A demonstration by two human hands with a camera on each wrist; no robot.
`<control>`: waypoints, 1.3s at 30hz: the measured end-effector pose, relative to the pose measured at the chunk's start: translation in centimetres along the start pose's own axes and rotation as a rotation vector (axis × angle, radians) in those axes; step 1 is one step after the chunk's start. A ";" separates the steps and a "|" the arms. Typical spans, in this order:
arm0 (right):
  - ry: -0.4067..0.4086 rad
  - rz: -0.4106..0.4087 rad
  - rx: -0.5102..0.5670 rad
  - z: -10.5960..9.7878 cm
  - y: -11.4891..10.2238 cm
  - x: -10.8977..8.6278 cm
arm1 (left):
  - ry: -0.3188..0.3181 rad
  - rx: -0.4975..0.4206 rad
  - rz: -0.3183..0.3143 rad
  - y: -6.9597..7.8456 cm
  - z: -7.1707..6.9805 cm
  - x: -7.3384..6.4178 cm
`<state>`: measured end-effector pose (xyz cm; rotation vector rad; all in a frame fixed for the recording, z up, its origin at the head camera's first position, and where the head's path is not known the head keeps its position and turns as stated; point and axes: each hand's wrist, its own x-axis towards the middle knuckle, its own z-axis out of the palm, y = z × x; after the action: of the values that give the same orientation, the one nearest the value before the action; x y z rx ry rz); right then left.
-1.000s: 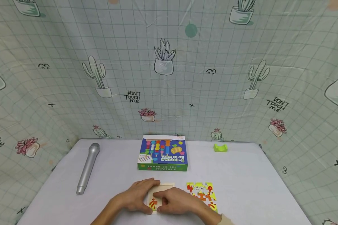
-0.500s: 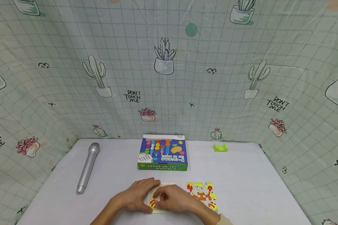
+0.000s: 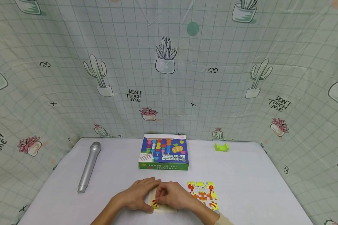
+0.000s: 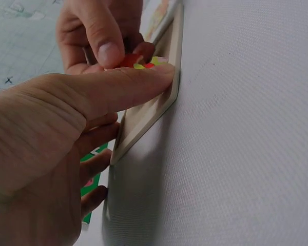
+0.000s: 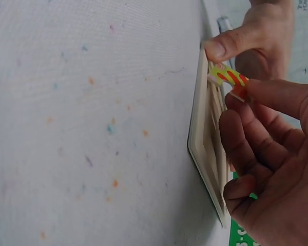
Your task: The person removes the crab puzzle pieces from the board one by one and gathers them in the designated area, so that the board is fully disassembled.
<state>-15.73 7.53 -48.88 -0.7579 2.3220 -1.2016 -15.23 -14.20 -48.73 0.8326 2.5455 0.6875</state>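
My left hand (image 3: 138, 195) holds the pale wooden puzzle tray (image 3: 167, 210) along its left side. Its thumb lies on the near corner and the fingers reach the far edge. With thumb and index finger, my right hand (image 3: 173, 195) pinches a yellow, red and orange puzzle piece (image 5: 231, 77). In the right wrist view this piece is tilted over the tray's corner, close to the left thumb (image 4: 138, 87). More puzzle pieces (image 3: 202, 195) lie grouped on the table right of the tray; the right forearm partly covers them.
A blue and green bead-set box (image 3: 164, 153) stands beyond the hands. At the left lies a silver microphone-shaped object (image 3: 89, 167). A small lime-green notched block (image 3: 221, 147) sits at the back right. A cactus-print cloth (image 3: 169, 84) hangs behind the white table (image 3: 242, 178).
My right hand has gone from pointing into the tray to pinching the puzzle piece, and its corner has tipped up. The left hand has kept its hold on the tray.
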 end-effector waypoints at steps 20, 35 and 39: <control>-0.033 0.098 -0.073 -6.9 3.5 -5.1 | 0.014 0.027 0.033 -0.3 0.1 0.2; -0.064 0.094 -0.114 -7.3 5.1 -6.3 | 0.014 0.027 0.037 -0.3 0.1 0.1; -0.074 0.091 -0.109 -7.5 5.0 -6.4 | 0.010 0.027 0.043 -0.3 0.0 0.0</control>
<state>-16.54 18.55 -48.29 -0.7121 2.3490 -0.9986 -15.37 -14.39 -48.90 0.8972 2.5581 0.6730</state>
